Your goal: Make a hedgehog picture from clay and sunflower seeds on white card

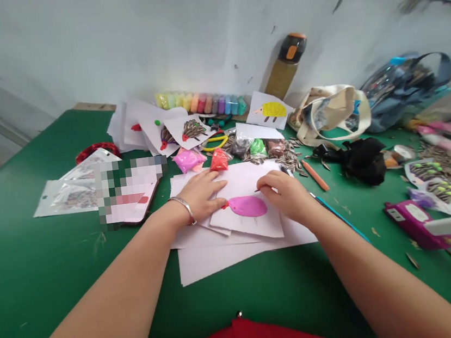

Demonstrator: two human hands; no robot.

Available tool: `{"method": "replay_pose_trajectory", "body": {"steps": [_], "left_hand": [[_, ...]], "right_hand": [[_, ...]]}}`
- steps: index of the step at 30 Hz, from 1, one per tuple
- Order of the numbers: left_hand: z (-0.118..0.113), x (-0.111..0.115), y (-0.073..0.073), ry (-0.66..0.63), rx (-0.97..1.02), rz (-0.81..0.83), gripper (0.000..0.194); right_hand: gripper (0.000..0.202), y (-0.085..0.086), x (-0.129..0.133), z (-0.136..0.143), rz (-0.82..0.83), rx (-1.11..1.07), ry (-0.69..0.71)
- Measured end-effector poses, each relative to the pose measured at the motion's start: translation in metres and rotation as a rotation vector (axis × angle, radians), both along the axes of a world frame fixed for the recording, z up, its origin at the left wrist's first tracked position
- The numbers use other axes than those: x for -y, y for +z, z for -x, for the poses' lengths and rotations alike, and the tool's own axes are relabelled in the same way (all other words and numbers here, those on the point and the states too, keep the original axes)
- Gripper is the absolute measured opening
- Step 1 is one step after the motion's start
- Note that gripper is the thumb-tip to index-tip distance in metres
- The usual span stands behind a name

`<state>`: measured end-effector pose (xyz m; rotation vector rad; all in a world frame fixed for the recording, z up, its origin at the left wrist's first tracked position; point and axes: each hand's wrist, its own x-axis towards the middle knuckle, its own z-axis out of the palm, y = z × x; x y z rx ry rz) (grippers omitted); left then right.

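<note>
Paper (257, 229) lay on green counter (141, 283).
Left hand (203, 196) rested open on it; right hand (284, 193) pinched a small dark piece (258, 190) near the pink oval (249, 206).

The white sheet (265, 224) lies flat, slightly askew, on top of loose white papers (204, 262) on the green bench (153, 315). It carries a smooth, pink oval (248, 206) lying lengthwise from left to right, with a small red patch (225, 205) at its left end and faint, short lines below. A thin dark piece (258, 190), too small to identify, is pinched in the right hand (286, 194) just above the oval's far edge.
</note>
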<state>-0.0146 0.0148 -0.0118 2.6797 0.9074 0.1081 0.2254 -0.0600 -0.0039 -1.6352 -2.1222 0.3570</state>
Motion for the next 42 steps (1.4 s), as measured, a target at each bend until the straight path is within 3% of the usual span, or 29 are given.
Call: {"method": "replay_pose_trajectory", "body": {"steps": [2, 6, 11, 18, 33, 42], "left_hand": [[-0.001, 0.001, 0.000, 0.009, -0.006, 0.005, 0.039], [0.000, 0.001, 0.002, 0.002, 0.022, -0.001, 0.035], [0.002, 0.001, 0.004, -0.025, 0.023, 0.014, 0.032], [0.001, 0.002, 0.003, 0.031, -0.055, 0.040, 0.052], [0.002, 0.003, 0.001, 0.025, -0.040, 0.020, 0.049], [-0.002, 0.007, -0.001, 0.082, -0.071, -0.005, 0.057]], "right_hand": [[0.020, -0.009, 0.006, -0.004, -0.020, -0.062, -0.079], [0.021, -0.019, 0.005, -0.007, -0.026, -0.073, -0.052], [0.019, -0.017, -0.001, -0.011, -0.006, -0.093, -0.015], [0.019, -0.017, 0.002, -0.013, 0.011, -0.059, 0.009], [0.020, -0.014, 0.002, -0.011, 0.050, -0.039, -0.005], [0.020, -0.014, 0.002, -0.011, 0.059, -0.030, 0.003]]}}
